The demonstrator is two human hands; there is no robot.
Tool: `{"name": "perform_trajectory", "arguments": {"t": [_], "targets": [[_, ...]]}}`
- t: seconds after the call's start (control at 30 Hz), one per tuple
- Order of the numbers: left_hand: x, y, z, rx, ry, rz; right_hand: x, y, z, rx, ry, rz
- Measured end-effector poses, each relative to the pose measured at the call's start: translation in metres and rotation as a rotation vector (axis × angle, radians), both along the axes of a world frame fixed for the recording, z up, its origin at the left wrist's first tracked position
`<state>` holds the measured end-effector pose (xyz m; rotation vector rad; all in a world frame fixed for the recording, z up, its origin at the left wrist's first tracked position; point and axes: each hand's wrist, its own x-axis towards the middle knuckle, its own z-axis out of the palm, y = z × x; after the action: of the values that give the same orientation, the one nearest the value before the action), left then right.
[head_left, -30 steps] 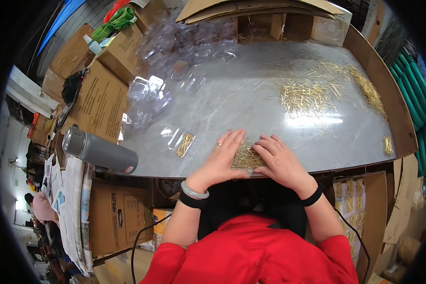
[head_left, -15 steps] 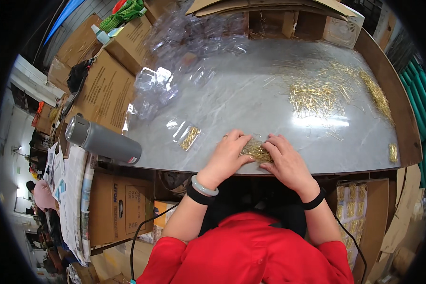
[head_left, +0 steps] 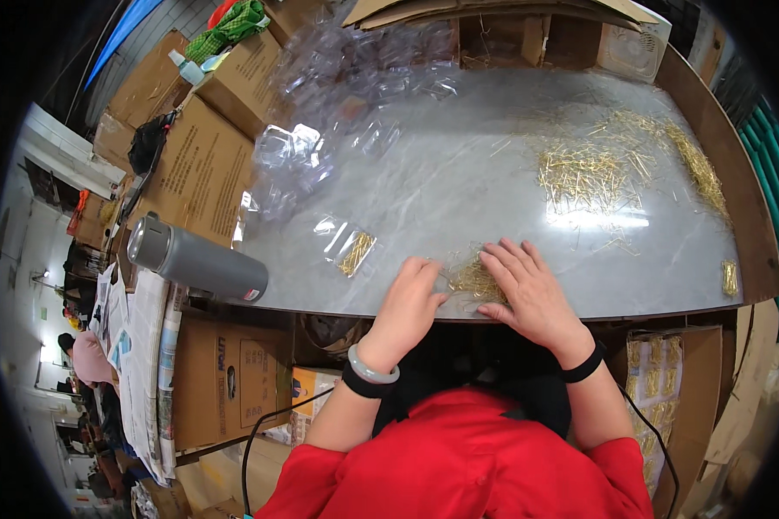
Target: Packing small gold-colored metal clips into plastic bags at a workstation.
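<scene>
A small loose heap of thin gold-coloured metal pins lies at the table's front edge, between my two hands. My right hand is spread flat with its fingertips and thumb at the heap's right side, touching it. On the other side my left hand rests low, its fingers loosely bent and the thumb apart from them, close to the heap's left edge. Nothing shows in its grasp. Left of it lies a clear plastic bag holding a neat bundle of gold pins.
A larger spread of gold pins lies to the right. A small bundle sits by the right cardboard wall. Clear plastic packs heap up at the back left. A grey bottle lies along the left table edge.
My left hand has drawn back a little from the heap, toward the left and the front edge. The right hand's fingers have straightened, and more of the pins shows between the hands.
</scene>
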<state>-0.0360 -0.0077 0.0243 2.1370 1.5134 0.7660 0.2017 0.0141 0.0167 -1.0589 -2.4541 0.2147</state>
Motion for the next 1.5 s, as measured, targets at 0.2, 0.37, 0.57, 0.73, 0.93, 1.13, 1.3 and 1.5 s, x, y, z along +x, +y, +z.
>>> {"name": "perform_trajectory", "arguments": {"t": [0.2, 0.37, 0.57, 0.73, 0.93, 1.13, 1.3, 1.5], "targets": [[0.019, 0.012, 0.007, -0.187, -0.199, -0.064, 0.002, 0.002, -0.002, -0.024, 0.059, 0.011], [0.010, 0.006, 0.018, 0.082, 0.066, -0.061, 0.006, -0.002, -0.003, -0.098, 0.184, -0.060], [0.007, 0.023, 0.012, 0.006, 0.124, -0.107, 0.005, -0.004, 0.004, -0.033, 0.105, -0.062], [0.011, 0.030, 0.007, -0.058, 0.170, -0.202, 0.008, 0.001, -0.003, 0.001, 0.083, 0.037], [0.023, 0.018, 0.006, 0.048, 0.123, -0.177, 0.014, -0.003, 0.000, -0.160, 0.399, 0.011], [0.051, 0.017, -0.011, 0.184, 0.225, -0.234, 0.025, -0.034, -0.012, -0.265, 0.898, -0.388], [0.064, 0.017, -0.018, 0.228, 0.171, -0.257, 0.002, -0.056, -0.019, -0.202, 0.725, -0.447], [0.056, 0.017, -0.020, 0.188, 0.119, -0.280, -0.010, -0.037, -0.011, -0.217, 0.663, -0.287]]}}
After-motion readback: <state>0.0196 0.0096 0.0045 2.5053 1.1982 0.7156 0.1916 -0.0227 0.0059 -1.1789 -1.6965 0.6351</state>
